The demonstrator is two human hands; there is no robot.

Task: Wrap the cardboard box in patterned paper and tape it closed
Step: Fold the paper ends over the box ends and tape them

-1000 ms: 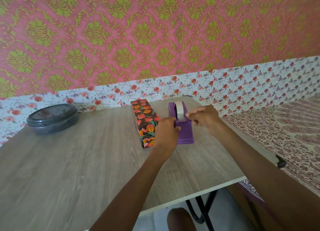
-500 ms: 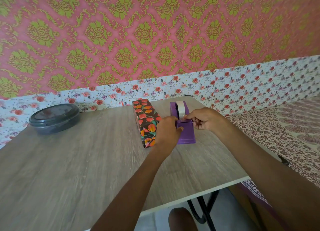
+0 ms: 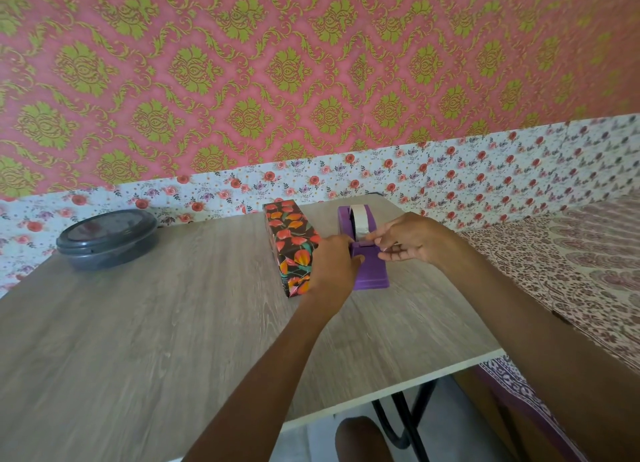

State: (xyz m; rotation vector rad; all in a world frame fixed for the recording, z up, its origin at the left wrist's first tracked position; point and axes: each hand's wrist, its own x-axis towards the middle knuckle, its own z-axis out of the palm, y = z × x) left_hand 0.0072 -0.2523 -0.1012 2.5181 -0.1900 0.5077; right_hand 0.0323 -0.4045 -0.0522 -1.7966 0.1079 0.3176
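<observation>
The box [image 3: 290, 243] lies on the wooden table [image 3: 173, 323], covered in dark paper with orange and red leaves, its long side running away from me. Right beside it stands a purple tape dispenser [image 3: 367, 264] with a clear tape roll [image 3: 360, 219]. My left hand [image 3: 334, 267] rests between box and dispenser, its fingers against the dispenser's left side. My right hand [image 3: 410, 241] is over the dispenser's cutter, thumb and forefinger pinching the tape end there.
A dark round lidded container [image 3: 107, 238] sits at the table's far left. A bed with a patterned cloth [image 3: 571, 274] lies to the right. The table's front edge and black legs [image 3: 401, 416] are near my knee.
My right hand has slid down from the roll to the cutter and its fingers have spread a little. My left hand stays at the dispenser. The box has not moved.
</observation>
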